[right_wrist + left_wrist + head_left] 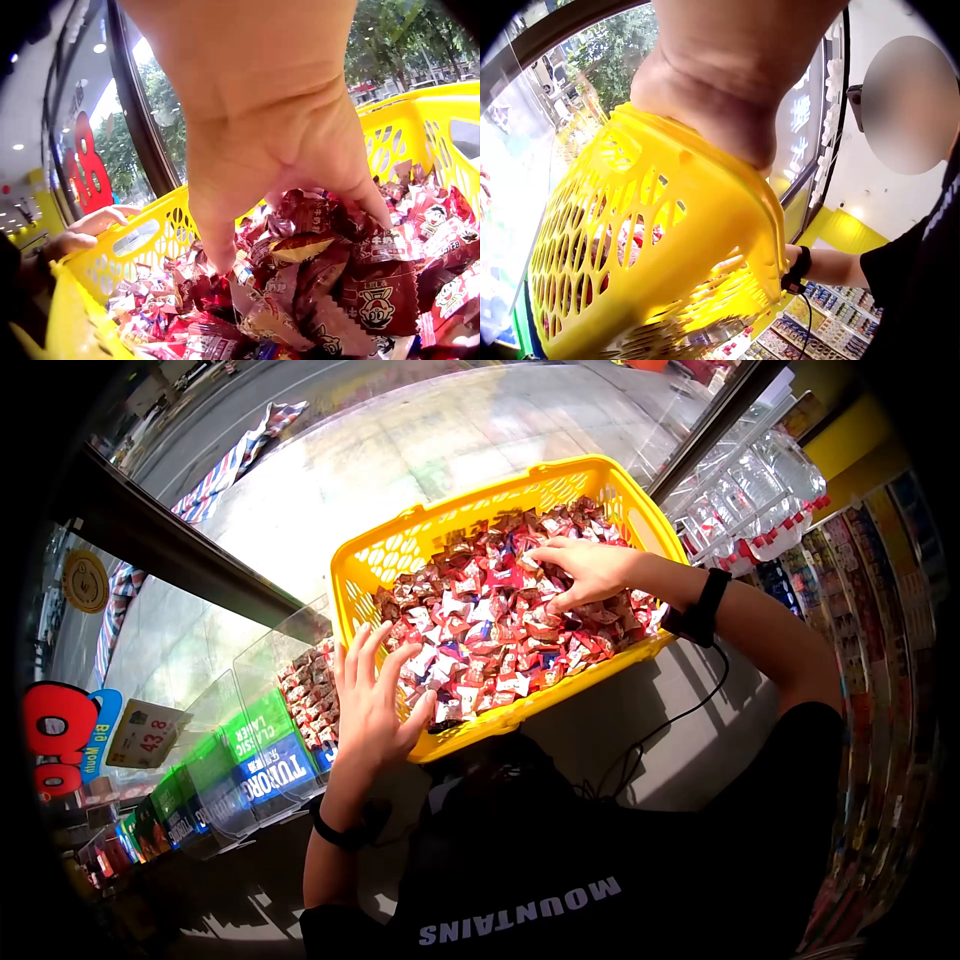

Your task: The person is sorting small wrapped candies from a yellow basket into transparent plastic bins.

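Note:
A yellow plastic basket point(478, 735) with perforated walls holds a deep heap of small wrapped candies point(480, 630), mostly red, pink and brown. My right hand point(588, 570) reaches in from the right, palm down, with spread fingers touching the top of the heap. Close up in the right wrist view, its thumb and fingers straddle several dark red packets point(379, 296). At the basket's left end, my left hand point(375, 690) rests over the rim with fingers fanned out. The left wrist view shows this hand point(705, 97) above the basket's outer wall point(697, 217).
Left of the basket, clear bins point(220, 760) stand in a row, with Tuborg cartons point(270, 765) and more wrapped pieces point(308, 695). Water bottles point(775, 470) and packed shelves point(850, 590) line the right side. A black cable point(670, 718) runs from the right wristband point(705, 608).

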Action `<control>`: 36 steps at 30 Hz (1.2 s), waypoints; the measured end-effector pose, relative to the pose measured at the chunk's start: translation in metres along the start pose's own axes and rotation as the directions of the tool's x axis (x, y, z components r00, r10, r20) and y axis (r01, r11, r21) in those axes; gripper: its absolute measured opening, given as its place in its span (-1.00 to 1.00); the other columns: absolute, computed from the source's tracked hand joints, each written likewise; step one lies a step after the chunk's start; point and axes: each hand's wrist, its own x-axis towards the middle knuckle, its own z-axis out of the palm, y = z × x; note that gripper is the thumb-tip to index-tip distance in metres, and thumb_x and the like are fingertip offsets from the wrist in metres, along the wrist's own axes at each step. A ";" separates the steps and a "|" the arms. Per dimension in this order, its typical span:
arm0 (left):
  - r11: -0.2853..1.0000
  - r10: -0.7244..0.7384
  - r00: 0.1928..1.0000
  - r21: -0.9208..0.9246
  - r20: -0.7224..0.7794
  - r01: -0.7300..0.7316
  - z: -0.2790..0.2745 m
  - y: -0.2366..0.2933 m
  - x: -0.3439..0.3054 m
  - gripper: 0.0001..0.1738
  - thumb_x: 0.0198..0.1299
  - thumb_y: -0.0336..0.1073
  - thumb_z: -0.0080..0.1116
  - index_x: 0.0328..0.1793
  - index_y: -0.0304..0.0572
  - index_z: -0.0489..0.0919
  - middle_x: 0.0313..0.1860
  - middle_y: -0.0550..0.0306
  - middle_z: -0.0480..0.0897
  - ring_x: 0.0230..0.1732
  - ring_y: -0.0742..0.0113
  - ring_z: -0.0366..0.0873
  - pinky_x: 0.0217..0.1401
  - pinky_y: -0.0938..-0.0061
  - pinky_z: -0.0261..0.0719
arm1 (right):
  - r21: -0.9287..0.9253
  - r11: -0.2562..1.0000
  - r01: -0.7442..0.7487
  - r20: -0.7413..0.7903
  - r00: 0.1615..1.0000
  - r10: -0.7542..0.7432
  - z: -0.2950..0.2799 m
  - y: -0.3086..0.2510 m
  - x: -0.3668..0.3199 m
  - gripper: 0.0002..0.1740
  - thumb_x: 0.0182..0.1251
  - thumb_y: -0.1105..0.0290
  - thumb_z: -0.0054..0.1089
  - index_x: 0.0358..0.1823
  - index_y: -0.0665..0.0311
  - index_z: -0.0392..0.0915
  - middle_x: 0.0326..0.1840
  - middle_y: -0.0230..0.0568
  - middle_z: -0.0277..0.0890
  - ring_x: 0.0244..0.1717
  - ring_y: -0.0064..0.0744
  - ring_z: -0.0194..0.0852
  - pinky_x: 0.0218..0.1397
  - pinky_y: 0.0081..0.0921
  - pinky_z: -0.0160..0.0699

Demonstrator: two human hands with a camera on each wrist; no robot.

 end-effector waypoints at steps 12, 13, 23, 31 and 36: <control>1.000 -0.027 1.000 -0.007 -0.014 0.027 -0.002 0.003 0.000 -0.51 0.23 -0.10 0.38 0.30 0.09 0.67 0.61 -0.12 0.43 0.75 -0.26 0.16 0.84 -0.34 -0.17 | -0.114 0.900 0.421 0.322 0.873 -0.367 0.013 -0.090 -0.004 -0.10 0.34 0.15 0.46 0.73 -0.24 0.34 0.88 0.05 -0.06 0.67 0.37 0.20 0.70 0.17 0.32; 1.000 -0.026 1.000 -0.006 -0.013 0.026 -0.001 0.003 0.000 -0.51 0.23 -0.10 0.38 0.30 0.09 0.67 0.61 -0.12 0.43 0.75 -0.26 0.16 0.84 -0.34 -0.17 | -0.046 0.890 0.453 0.289 0.859 -0.423 0.010 -0.083 -0.005 -0.12 0.34 0.19 0.45 0.72 -0.20 0.36 0.88 0.07 -0.03 0.66 0.33 0.25 0.68 0.11 0.36; 1.000 -0.005 1.000 -0.021 -0.030 0.004 0.002 -0.001 -0.001 -0.51 0.21 -0.10 0.41 0.27 0.06 0.68 0.59 -0.14 0.45 0.73 -0.27 0.17 0.84 -0.37 -0.16 | -0.116 0.987 -0.113 -0.111 0.989 0.100 -0.047 -0.021 0.014 -0.50 0.46 0.07 0.45 0.24 0.24 0.69 0.43 0.03 0.62 0.46 0.09 0.55 0.52 -0.10 0.52; 1.000 -0.001 0.999 -0.028 -0.041 0.000 0.002 -0.001 -0.001 -0.51 0.22 -0.07 0.41 0.28 0.07 0.69 0.56 -0.13 0.46 0.72 -0.26 0.20 0.83 -0.38 -0.17 | -0.223 0.904 0.365 -0.072 0.918 -0.389 -0.003 -0.069 0.029 -0.43 0.40 0.05 0.48 0.34 0.15 0.65 0.65 0.11 0.35 0.64 0.16 0.33 0.68 0.04 0.32; 1.000 0.005 0.999 -0.029 -0.037 -0.006 0.002 -0.002 -0.001 -0.53 0.23 -0.07 0.42 0.26 0.07 0.70 0.57 -0.10 0.47 0.72 -0.24 0.20 0.82 -0.38 -0.16 | -0.230 0.875 0.426 -0.097 0.885 -0.456 0.014 -0.095 0.044 -0.44 0.34 0.03 0.53 0.27 0.15 0.69 0.67 0.13 0.32 0.67 0.25 0.25 0.70 0.12 0.27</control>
